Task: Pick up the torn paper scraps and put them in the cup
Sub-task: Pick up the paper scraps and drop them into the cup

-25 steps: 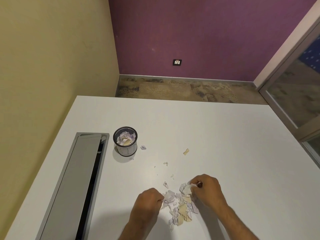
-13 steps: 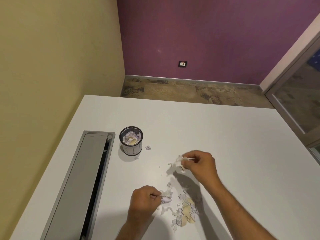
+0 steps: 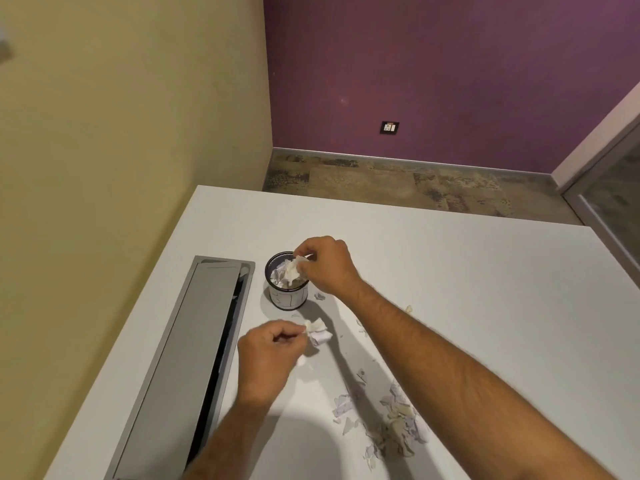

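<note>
White paper scraps (image 3: 292, 270) pinched in my right hand (image 3: 323, 263), right over the cup (image 3: 288, 298); my left hand (image 3: 268, 355) pinches another bunch (image 3: 318, 332) just short of it.

There was one cup (image 3: 287, 289), one worktop (image 3: 450, 271) and two hands, left (image 3: 268, 358) and right (image 3: 323, 265). Each hand held one bunch of scraps, and the loose scraps (image 3: 394, 427) were too many to count.
</note>
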